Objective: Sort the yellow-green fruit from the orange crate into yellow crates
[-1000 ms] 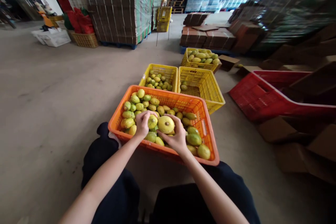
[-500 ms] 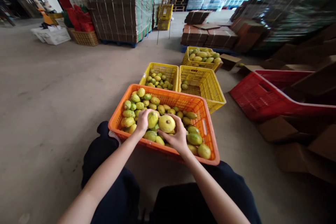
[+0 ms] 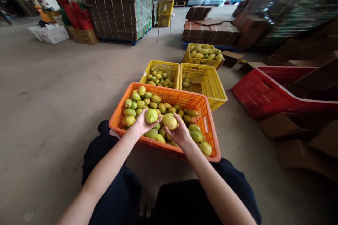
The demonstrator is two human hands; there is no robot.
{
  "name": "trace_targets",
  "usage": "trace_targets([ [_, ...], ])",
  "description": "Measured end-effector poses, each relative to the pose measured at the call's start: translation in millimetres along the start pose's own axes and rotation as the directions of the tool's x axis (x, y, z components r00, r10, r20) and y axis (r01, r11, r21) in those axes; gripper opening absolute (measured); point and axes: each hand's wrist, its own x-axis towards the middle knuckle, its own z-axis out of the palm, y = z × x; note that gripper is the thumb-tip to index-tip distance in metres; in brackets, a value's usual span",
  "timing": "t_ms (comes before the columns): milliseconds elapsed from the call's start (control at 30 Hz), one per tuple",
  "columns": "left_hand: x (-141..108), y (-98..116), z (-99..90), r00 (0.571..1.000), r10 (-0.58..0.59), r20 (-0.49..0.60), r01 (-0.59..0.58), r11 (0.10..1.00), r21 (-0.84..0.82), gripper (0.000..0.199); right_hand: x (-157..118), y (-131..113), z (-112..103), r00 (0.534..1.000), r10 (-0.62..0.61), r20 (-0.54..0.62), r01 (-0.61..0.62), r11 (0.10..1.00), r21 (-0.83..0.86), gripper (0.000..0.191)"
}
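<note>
A greenish-yellow fruit [image 3: 151, 116] is cradled by the left hand [image 3: 144, 123], its fingers curled beneath. A yellow fruit [image 3: 170, 121] is gripped just beside it by the right hand [image 3: 177, 129], between thumb and fingers. Both are held above the orange crate [image 3: 211, 132], in which many similar fruits [image 3: 196, 136] are contained. Beyond it, two yellow crates [image 3: 217, 83] are placed side by side, a few fruits being held in the right one. A red crate [image 3: 255, 95] is seen well apart, to the right.
</note>
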Motion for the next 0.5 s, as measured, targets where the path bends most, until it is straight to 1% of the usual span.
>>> trace_targets([
  [67,2.1,-1.8,-1.6,1.000,-0.006,-0.005,0.005,1.000,-0.011,0.045,1.1,-1.2,-0.6,1.000,0.029,-0.009,-0.029,0.999,0.021,0.019],
  [167,5.1,-4.0,-3.5,0.998,0.059,0.001,-0.059,0.998,-0.018,0.040,1.8,-0.6,-2.6,0.998,0.042,0.042,-0.042,0.999,0.013,0.019],
  [267,5.3,-5.4,-2.3,0.993,0.119,0.003,-0.119,0.993,-0.027,0.028,2.6,1.8,-5.6,0.994,0.007,0.106,-0.005,1.000,-0.017,0.013],
  [367,2.5,-5.6,0.9,0.982,0.187,-0.033,-0.189,0.979,-0.070,0.019,3.3,4.6,-6.6,0.985,-0.031,0.167,0.036,0.999,-0.030,0.010],
  [433,0.9,-5.3,2.3,0.968,0.245,-0.056,-0.249,0.964,-0.093,0.016,3.3,5.7,-5.6,0.982,-0.034,0.186,0.039,0.999,-0.022,0.007],
  [500,0.7,-4.8,2.1,0.963,0.267,-0.039,-0.270,0.958,-0.096,0.016,3.0,5.8,-4.1,0.983,-0.038,0.180,0.041,0.999,-0.015,0.007],
])
